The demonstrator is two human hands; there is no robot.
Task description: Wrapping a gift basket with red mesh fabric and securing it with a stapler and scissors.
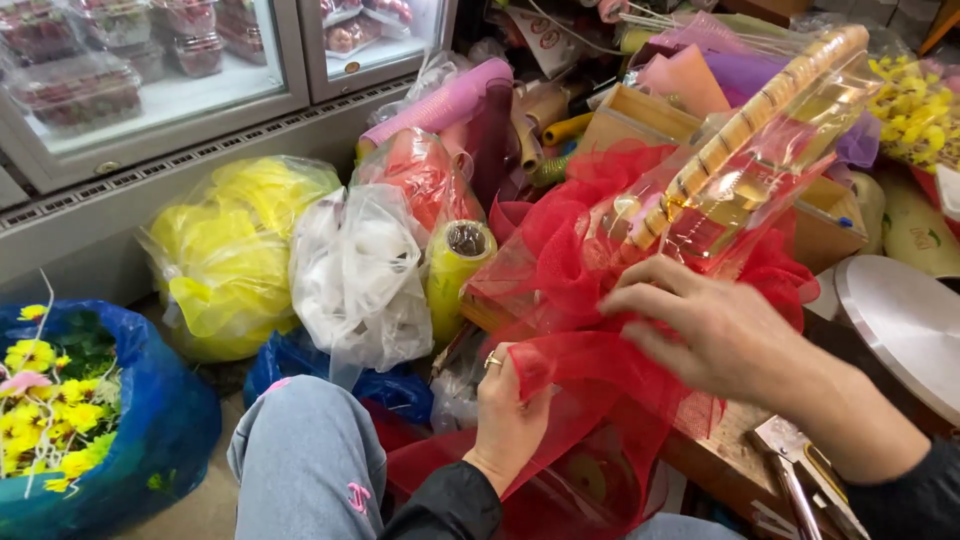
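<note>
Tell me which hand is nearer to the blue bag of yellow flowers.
Left. The left hand pinches the red mesh nearer the picture's centre, while the right hand lies farther from the blue bag, across the mesh.

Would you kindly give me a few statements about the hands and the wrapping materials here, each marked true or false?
1. The left hand pinches the red mesh. True.
2. The right hand holds scissors. False: it rests open-fingered on the red mesh.
3. A clear bag of yellow material lies beside a bag of white material. True.
4. The blue bag holds red roses. False: it holds yellow flowers.
5. A ring shows on the left hand. True.
</note>
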